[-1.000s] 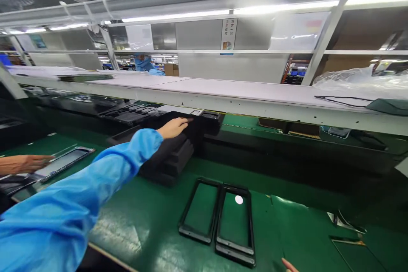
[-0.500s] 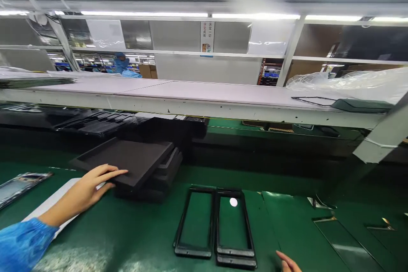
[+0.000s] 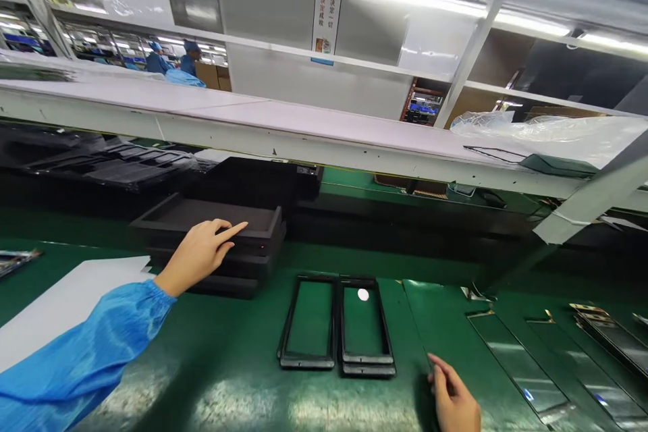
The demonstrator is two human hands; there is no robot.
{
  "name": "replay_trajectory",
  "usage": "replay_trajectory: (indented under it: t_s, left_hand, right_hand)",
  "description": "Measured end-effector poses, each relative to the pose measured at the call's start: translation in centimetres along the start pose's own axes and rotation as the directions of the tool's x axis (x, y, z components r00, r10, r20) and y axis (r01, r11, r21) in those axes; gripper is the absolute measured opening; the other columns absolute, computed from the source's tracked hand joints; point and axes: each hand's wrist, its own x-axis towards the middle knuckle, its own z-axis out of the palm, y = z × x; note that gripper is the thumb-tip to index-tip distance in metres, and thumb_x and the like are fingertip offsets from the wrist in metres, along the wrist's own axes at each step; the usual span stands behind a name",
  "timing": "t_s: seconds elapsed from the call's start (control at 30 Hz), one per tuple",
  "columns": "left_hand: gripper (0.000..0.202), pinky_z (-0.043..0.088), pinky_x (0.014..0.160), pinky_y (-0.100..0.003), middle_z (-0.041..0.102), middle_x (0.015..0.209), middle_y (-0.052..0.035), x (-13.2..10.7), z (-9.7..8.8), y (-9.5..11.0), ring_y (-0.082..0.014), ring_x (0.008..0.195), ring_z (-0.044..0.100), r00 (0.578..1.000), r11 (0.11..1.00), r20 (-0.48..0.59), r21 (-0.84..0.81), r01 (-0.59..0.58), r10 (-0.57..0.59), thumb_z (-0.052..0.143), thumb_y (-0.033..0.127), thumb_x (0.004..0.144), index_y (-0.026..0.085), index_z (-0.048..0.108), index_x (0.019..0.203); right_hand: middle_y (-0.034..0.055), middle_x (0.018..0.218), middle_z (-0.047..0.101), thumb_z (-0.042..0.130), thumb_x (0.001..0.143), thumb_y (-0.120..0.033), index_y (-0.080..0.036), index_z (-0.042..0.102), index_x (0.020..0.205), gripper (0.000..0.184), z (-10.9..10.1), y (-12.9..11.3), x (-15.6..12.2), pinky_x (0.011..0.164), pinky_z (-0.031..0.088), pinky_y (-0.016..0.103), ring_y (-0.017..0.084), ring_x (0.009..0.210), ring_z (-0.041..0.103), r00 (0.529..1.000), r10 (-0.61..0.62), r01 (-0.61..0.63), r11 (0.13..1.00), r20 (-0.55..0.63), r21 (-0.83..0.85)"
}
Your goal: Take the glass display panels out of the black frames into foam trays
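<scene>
My left hand (image 3: pixel 205 253), in a blue sleeve, is at the front edge of a black tray (image 3: pixel 217 212). Its index finger stretches over the tray's front rim, with the thumb apart below. Touching the rim looks likely, but I cannot tell for sure. This tray lies level on top of a stack of black trays (image 3: pixel 243 283). Low on the right, my right hand (image 3: pixel 455 395) hovers over the green mat with its fingers curled together; anything in them is hidden. Between the hands lie black rectangular frames, a left pile (image 3: pixel 308 361) and a right pile (image 3: pixel 367 359).
White sheets (image 3: pixel 75 297) lie at the left. Thin glass panels (image 3: pixel 521 358) rest on the green mat (image 3: pixel 243 358) at the right. A raised shelf (image 3: pixel 304 135) spans the back, with a slanted post (image 3: pixel 582 206) at the right. Two people in blue work far behind.
The top black tray, tilted before, now lies level on the stack. My left hand has moved right along its front. My right hand has come further into view, and the camera view has tilted.
</scene>
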Motion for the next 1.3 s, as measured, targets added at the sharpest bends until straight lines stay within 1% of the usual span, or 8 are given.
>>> replay_trajectory:
  t_s: [0.13, 0.27, 0.4, 0.57, 0.73, 1.07, 1.2, 1.3]
  left_hand:
    - [0.046, 0.044, 0.116, -0.054, 0.064, 0.142, -0.0194, -0.9, 0.4, 5.1, -0.0369, 0.132, 0.059, 0.992, 0.99, -0.083, -0.117, 0.083, -0.093, 0.045, 0.026, 0.106, 0.018, 0.069, 0.145]
    - [0.037, 0.056, 0.103, -0.035, 0.076, 0.12, -0.0085, -1.1, 5.2, 13.5, -0.0234, 0.11, 0.073, 0.962, 0.94, 0.272, -0.319, 0.119, -0.03, 0.049, 0.024, 0.107, 0.024, 0.077, 0.131]
    - [0.027, 0.061, 0.094, -0.044, 0.075, 0.119, -0.0106, 0.0, 11.7, 17.0, -0.0242, 0.1, 0.075, 0.882, 0.894, 0.434, -0.301, 0.331, -0.181, 0.069, 0.03, 0.101, 0.015, 0.074, 0.124]
    - [0.03, 0.06, 0.095, -0.048, 0.076, 0.114, -0.0087, 0.2, 15.2, 15.5, -0.0244, 0.102, 0.074, 0.791, 0.744, 0.522, -0.378, 0.551, -0.32, 0.069, 0.041, 0.102, 0.016, 0.072, 0.12]
    - [0.051, 0.061, 0.063, -0.033, 0.069, 0.074, 0.0009, -0.7, 14.3, 14.9, -0.0188, 0.06, 0.068, 0.736, 0.485, 0.574, -0.559, 0.672, -0.358, 0.071, 0.054, 0.086, 0.014, 0.077, 0.118]
    - [0.062, 0.064, 0.062, -0.029, 0.075, 0.095, -0.0058, -5.9, 8.2, 15.2, -0.0211, 0.08, 0.073, 0.601, 0.049, 0.661, -0.653, 0.755, -0.45, 0.086, 0.05, 0.07, 0.021, 0.079, 0.124]
    - [0.052, 0.063, 0.064, -0.028, 0.074, 0.094, -0.005, -6.5, 5.6, 17.3, -0.0191, 0.076, 0.072, 0.616, -0.062, 0.714, -0.668, 0.741, -0.332, 0.09, 0.045, 0.071, 0.022, 0.083, 0.118]
    - [0.048, 0.062, 0.066, -0.029, 0.074, 0.093, -0.0053, -6.3, 3.6, 19.9, -0.0186, 0.075, 0.072, 0.651, -0.141, 0.73, -0.681, 0.719, -0.208, 0.089, 0.039, 0.076, 0.021, 0.083, 0.12]
  right_hand:
    - [0.0268, 0.133, 0.071, 0.044, 0.085, -0.064, -0.016, 0.08, 0.115, 0.066, -3.4, 2.5, 6.3, 0.103, 0.053, 0.061, 0.049, 0.126, 0.066, 0.994, -0.085, 0.071, 0.981, -0.071, -0.179]
    - [0.0404, 0.129, 0.066, 0.043, 0.08, -0.077, -0.008, 0.079, 0.112, 0.084, -4.4, 4.9, 9.8, 0.1, 0.046, 0.074, 0.063, 0.129, 0.057, 0.99, -0.141, 0.126, 0.946, -0.027, -0.299]
    - [0.0319, 0.126, 0.071, 0.038, 0.088, -0.082, -0.012, 0.076, 0.12, 0.086, -4.7, 6.4, 5.8, 0.101, 0.05, 0.071, 0.055, 0.122, 0.065, 0.961, -0.256, 0.275, 0.898, 0.099, -0.344]
    - [0.027, 0.148, 0.06, 0.039, 0.102, -0.068, -0.016, 0.07, 0.135, 0.069, -7.4, 7.6, -0.3, 0.108, 0.048, 0.068, 0.047, 0.133, 0.06, 0.91, -0.363, 0.415, 0.823, 0.202, -0.388]
    - [0.0241, 0.165, 0.043, 0.047, 0.105, -0.057, -0.019, 0.052, 0.156, 0.064, -8.9, 8.1, 0.0, 0.117, 0.039, 0.071, 0.047, 0.153, 0.039, 0.904, -0.349, 0.426, 0.792, 0.247, -0.437]
    - [0.0055, 0.126, 0.081, 0.056, 0.1, -0.032, -0.04, 0.077, 0.129, 0.036, -12.9, 6.6, -6.3, 0.096, 0.065, 0.058, 0.038, 0.113, 0.078, 0.814, -0.528, 0.579, 0.777, 0.244, -0.248]
    - [0.0052, 0.104, 0.084, 0.072, 0.093, -0.038, -0.039, 0.08, 0.117, 0.026, -13.1, 0.6, -6.8, 0.081, 0.067, 0.052, 0.035, 0.088, 0.082, 0.94, -0.342, 0.337, 0.933, -0.016, -0.122]
    - [0.0056, 0.088, 0.078, 0.082, 0.085, -0.048, -0.022, 0.068, 0.138, 0.061, -10.7, -5.8, -7.0, 0.079, 0.064, 0.044, 0.027, 0.076, 0.074, 0.995, -0.011, 0.032, 0.976, -0.095, 0.217]
